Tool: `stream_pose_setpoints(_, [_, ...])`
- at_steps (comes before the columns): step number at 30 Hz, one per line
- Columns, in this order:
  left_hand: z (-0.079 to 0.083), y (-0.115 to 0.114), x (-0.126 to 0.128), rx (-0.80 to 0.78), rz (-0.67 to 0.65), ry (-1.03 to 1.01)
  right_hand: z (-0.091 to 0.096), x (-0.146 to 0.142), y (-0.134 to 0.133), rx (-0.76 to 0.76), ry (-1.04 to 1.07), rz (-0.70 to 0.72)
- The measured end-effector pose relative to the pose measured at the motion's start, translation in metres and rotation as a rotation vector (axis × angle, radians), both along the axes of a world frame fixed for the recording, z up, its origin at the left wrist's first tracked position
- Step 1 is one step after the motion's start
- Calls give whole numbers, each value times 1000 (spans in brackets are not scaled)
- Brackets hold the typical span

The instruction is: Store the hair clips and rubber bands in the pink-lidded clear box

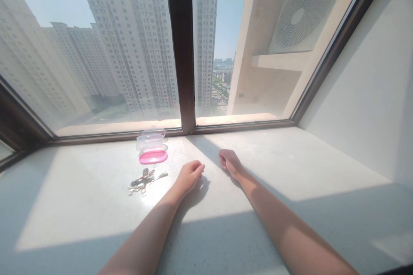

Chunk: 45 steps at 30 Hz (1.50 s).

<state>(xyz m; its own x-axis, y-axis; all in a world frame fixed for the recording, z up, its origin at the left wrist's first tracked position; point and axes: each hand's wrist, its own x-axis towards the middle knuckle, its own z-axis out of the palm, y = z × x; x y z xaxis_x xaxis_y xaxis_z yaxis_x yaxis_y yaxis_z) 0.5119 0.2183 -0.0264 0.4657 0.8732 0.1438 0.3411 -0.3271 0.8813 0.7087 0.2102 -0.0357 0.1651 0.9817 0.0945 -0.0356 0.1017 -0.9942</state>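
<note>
On the pale windowsill, my left hand [191,176] rests loosely curled, its thumb toward the right, and no object shows in it. Across a small gap, my right hand [230,162] lies closed in a fist, also with nothing visible in it. To the left of my left hand is a small pile of keys and metal rings [142,182], apart from my fingers. One loose ring [155,166] lies just behind the pile. Behind that sit an oval pink container piece [153,157] and clear plastic container pieces [151,141], close to the window frame.
The speckled white sill [80,189] stretches to both sides, crossed by sun and shadow. A dark window frame [184,51] with a central post borders its back. A white wall [364,124] closes the right side. Tall buildings and a fan unit [306,13] stand outside the glass.
</note>
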Motion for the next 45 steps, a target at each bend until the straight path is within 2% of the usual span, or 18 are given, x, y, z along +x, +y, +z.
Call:
stream_pose_setpoints(5, [0,1,0,-11,4,-5,-5,0,3,-25,42,-85])
stream_pose_setpoints(12, [0,2,0,-20,11,-19,-5,0,-18,-32,78,-143])
stream_pose_setpoints(19, [-1,2,-3,3,43,-31,-3,-8,-21,-101,13,7])
stream_pose_setpoints(27, [-2,4,-5,17,125,-58,-2,-2,-22,-137,-15,54])
stream_pose_setpoints(34, [1,-2,-2,24,148,-51,-12,-13,-21,-116,-76,127])
stream_pose_setpoints(45, [-1,-1,-3,-12,146,-25,-17,-10,-18,-73,-151,138])
